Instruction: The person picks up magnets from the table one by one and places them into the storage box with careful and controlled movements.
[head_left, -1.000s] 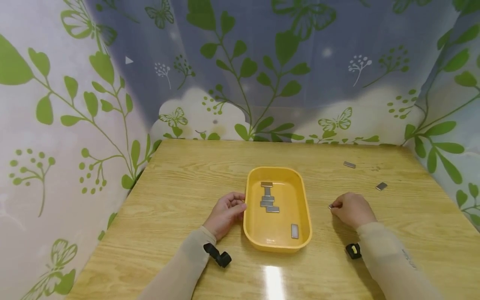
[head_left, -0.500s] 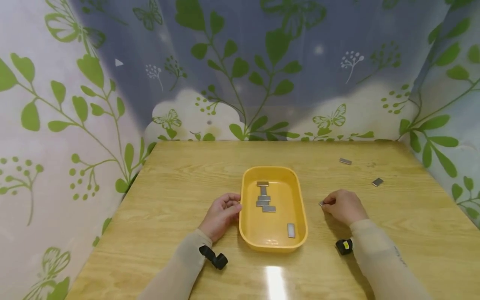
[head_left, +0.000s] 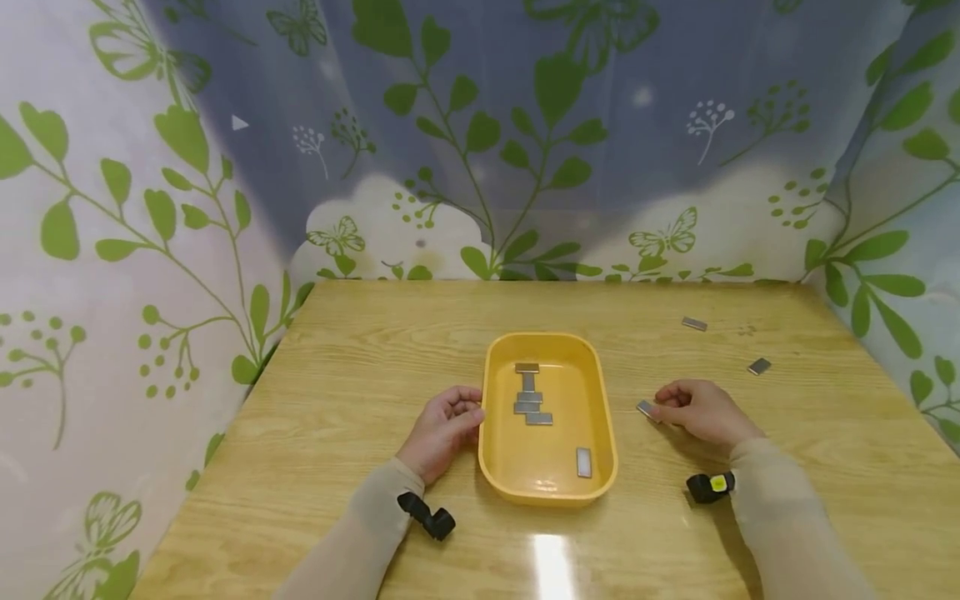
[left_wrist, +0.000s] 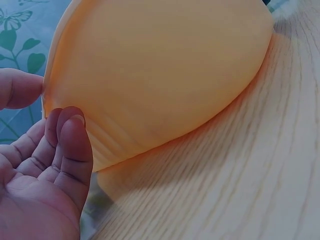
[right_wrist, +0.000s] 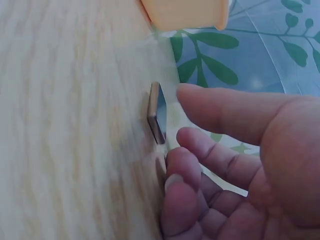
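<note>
My left hand (head_left: pixel 442 432) is at the left side of a yellow plastic tray (head_left: pixel 549 495), its thumb tip at the rim and its fingers loosely curled. In the left wrist view, those fingers (left_wrist: pixel 72 150) overlap the tray's outer wall (left_wrist: pixel 170 75). Right of the tray, a small flat silver rectangular block (head_left: pixel 646 408) lies on the table. My right hand (head_left: pixel 705 410) is beside this block, thumb and fingers parted. The right wrist view shows a gap between the thumb (right_wrist: pixel 215 107) and the block (right_wrist: pixel 157 114).
Inside the tray, several similar blocks (head_left: pixel 528 398) lie in a joined row, with a single one (head_left: pixel 583 462) near the front right corner. Two more blocks, one far back (head_left: pixel 693 323) and one farther right (head_left: pixel 759 366), rest on the wooden table (head_left: pixel 360 350). A patterned curtain (head_left: pixel 450 167) surrounds it.
My right thumb and fingers have let go of the block, which now lies visible on the table; the hand has drawn slightly right. My left hand stays at the tray.
</note>
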